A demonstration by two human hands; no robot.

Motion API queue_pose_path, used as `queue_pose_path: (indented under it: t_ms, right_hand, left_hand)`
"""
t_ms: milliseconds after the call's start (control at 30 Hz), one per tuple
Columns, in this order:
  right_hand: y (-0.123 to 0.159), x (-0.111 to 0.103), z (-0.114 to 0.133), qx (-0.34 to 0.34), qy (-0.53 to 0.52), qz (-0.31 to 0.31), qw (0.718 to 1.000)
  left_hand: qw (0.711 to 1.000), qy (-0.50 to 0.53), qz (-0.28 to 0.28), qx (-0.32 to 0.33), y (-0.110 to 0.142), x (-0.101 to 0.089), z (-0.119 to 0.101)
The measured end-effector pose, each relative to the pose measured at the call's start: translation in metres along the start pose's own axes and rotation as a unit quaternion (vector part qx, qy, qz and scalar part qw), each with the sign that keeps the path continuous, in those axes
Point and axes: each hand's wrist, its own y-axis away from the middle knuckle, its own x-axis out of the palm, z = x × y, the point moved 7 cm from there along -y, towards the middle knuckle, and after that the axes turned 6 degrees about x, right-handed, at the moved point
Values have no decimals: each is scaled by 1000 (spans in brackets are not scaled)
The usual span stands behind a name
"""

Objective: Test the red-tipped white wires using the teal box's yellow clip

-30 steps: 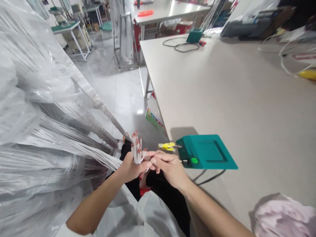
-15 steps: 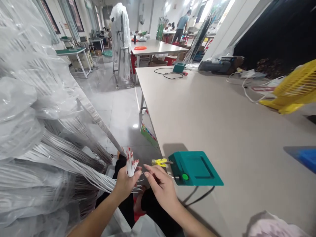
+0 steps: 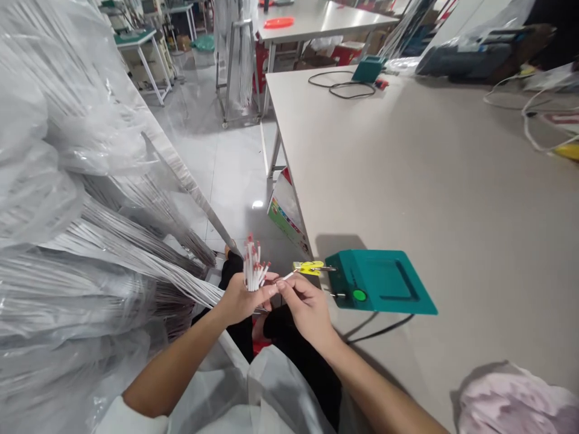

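My left hand is closed around a bundle of thin white wires with red tips, held upright just off the table's near-left edge. My right hand pinches a single white wire pulled out of that bundle, its end pointing toward a yellow clip on the side of a teal box with a green button. The box stands on the grey table at its left edge. The long white wires trail left into plastic-wrapped bundles.
A black cable runs from the teal box. A pink cloth lies at the lower right. Far back on the table are a second teal box with a coiled cable and white cords. A carton stands under the table.
My right hand went from open fingers to a pinch on one wire drawn from the bundle, near the yellow clip. The view dropped back down toward the table.
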Motion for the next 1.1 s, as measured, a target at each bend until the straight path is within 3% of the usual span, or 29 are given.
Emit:
queue_pose_path:
  t_ms: [133,267,400,467,600,733,833,933,1100]
  right_hand:
    - [3,4,-3,-10,5,9,1000]
    - [6,4,-2,-30,7,15,999]
    - [7,0,3,-66,43,-1,997]
    - [7,2,3,-72,62,9,995]
    - [10,11,4,-90,86,53,991]
    - [14,16,5,-120,96,83,985]
    - [13,11,1,-101,89,67,989]
    - [10,-3,-4,-70,62,5,996]
    - [7,-12,-5,-30,11,-21,999]
  left_hand:
    - [994,60,-96,4,2,-11,8]
    - [967,123,-223,-6,3,-24,18]
    - [943,174,-283,12,1,-34,16]
    - [946,167,-276,14,2,-35,11]
    - [981,32,-188,22,6,-21,-3]
    - [987,-70,-107,93,10,-2,-15]
    - [986,-51,-122,106,11,-1,-14]
    - [984,-20,-163,64,11,-6,-7]
    - [983,-75,-162,35,12,-3,-5]
